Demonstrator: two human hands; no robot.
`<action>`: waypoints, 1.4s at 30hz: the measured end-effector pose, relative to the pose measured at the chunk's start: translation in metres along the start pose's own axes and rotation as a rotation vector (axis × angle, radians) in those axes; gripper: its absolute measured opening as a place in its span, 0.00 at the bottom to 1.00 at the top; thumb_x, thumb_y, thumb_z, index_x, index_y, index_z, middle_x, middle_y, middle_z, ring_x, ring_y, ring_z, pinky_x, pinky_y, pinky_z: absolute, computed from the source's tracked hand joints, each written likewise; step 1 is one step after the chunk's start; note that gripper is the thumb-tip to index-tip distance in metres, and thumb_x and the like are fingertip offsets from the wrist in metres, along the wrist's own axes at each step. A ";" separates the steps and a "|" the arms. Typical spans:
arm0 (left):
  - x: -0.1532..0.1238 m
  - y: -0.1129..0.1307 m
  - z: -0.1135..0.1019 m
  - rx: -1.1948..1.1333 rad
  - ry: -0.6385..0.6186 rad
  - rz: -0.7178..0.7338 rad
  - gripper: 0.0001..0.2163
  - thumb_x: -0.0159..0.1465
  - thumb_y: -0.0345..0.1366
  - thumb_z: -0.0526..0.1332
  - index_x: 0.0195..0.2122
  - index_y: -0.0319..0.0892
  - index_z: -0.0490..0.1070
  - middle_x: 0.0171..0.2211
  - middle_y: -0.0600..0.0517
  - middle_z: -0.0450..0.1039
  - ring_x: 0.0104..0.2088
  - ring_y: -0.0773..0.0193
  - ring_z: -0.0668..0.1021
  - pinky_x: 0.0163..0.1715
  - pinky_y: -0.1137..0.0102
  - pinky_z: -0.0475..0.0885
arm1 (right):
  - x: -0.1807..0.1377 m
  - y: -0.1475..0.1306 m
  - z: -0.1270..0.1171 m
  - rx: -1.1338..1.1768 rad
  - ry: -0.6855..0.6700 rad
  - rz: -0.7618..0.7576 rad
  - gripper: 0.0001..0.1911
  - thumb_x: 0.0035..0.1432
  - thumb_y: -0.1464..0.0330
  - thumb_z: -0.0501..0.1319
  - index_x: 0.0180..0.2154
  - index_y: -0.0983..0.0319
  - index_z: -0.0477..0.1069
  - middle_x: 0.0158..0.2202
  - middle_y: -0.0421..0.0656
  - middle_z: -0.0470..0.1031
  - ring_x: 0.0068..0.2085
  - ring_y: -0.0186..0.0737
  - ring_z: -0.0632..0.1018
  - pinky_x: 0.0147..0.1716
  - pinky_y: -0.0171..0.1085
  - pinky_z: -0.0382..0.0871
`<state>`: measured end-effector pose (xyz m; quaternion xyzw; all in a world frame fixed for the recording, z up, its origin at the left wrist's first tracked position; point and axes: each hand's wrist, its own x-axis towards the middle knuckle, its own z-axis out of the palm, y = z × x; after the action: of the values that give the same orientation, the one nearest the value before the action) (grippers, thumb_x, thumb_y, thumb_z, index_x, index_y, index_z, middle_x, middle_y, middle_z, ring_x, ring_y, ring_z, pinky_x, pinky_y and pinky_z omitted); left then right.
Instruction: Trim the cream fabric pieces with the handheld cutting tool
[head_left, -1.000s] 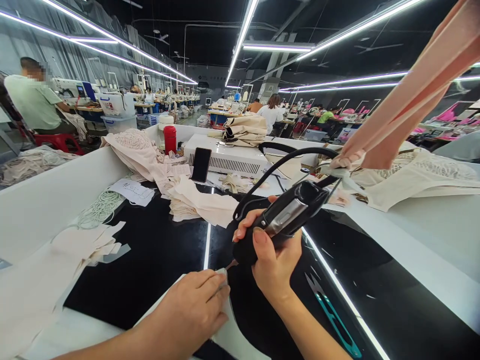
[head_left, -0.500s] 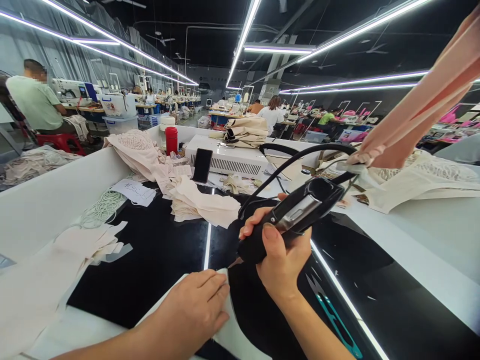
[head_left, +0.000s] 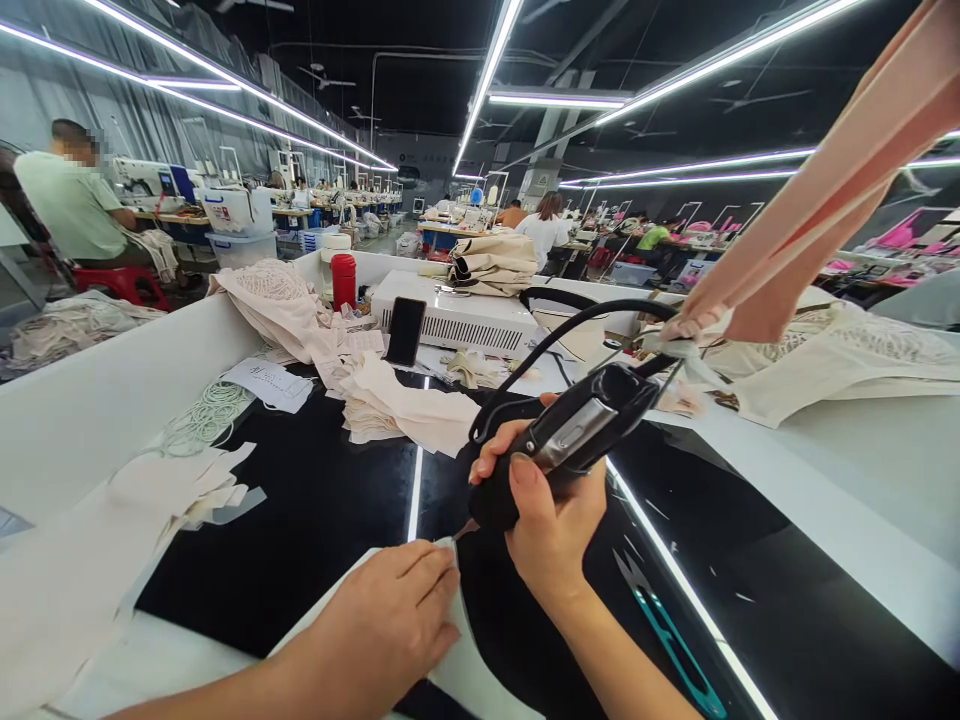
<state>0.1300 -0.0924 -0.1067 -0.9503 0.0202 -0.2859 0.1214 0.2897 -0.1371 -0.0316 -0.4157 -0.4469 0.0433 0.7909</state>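
Observation:
My left hand lies flat, fingers stretched out, pressing a pale fabric piece onto the glossy black work surface. My right hand is wrapped round a black corded hand tool with a silver plate on its side. Its thin coppery tip is beside the fabric edge, close to my left fingertips; whether they touch I cannot tell. A pink cloth strip is tied round the tool's cord end and rises to the upper right. Teal-handled thread snips lie right of my right forearm.
Stacked beige fabric pieces, a phone and a white vented box stand ahead. More cut fabric and a pale green cord bundle lie left. Lace garments are at right. A co-worker sits far left.
My right hand and the tool have shifted slightly left, and the tied pink strip has swung left with them. My left hand stays on the fabric.

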 end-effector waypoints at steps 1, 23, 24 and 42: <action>0.000 0.000 0.000 0.000 -0.003 0.001 0.15 0.75 0.40 0.61 0.53 0.33 0.76 0.51 0.44 0.80 0.52 0.60 0.79 0.51 0.68 0.73 | 0.000 0.000 0.000 -0.003 -0.001 -0.001 0.16 0.62 0.66 0.67 0.50 0.54 0.67 0.31 0.34 0.74 0.24 0.34 0.76 0.22 0.36 0.76; -0.004 0.000 0.007 0.011 0.032 0.027 0.09 0.74 0.38 0.63 0.46 0.38 0.79 0.53 0.45 0.80 0.54 0.61 0.79 0.58 0.69 0.70 | -0.001 0.002 0.006 0.051 0.015 0.013 0.16 0.62 0.66 0.67 0.50 0.53 0.68 0.32 0.34 0.75 0.25 0.33 0.76 0.23 0.35 0.76; -0.004 0.000 0.007 0.010 0.029 0.025 0.09 0.73 0.39 0.63 0.46 0.38 0.79 0.53 0.45 0.80 0.53 0.61 0.79 0.57 0.69 0.70 | -0.001 0.002 0.006 0.058 0.016 0.013 0.17 0.62 0.66 0.68 0.51 0.53 0.67 0.32 0.34 0.75 0.25 0.33 0.76 0.23 0.36 0.76; -0.002 -0.001 0.002 -0.096 0.018 -0.074 0.11 0.76 0.37 0.57 0.51 0.37 0.76 0.52 0.46 0.81 0.52 0.61 0.81 0.51 0.69 0.76 | -0.001 -0.001 0.010 0.023 0.007 0.039 0.15 0.60 0.65 0.69 0.47 0.54 0.66 0.32 0.34 0.75 0.25 0.33 0.76 0.24 0.35 0.77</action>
<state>0.1291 -0.0908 -0.1090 -0.9526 -0.0003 -0.2974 0.0648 0.2816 -0.1321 -0.0294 -0.4153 -0.4354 0.0624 0.7963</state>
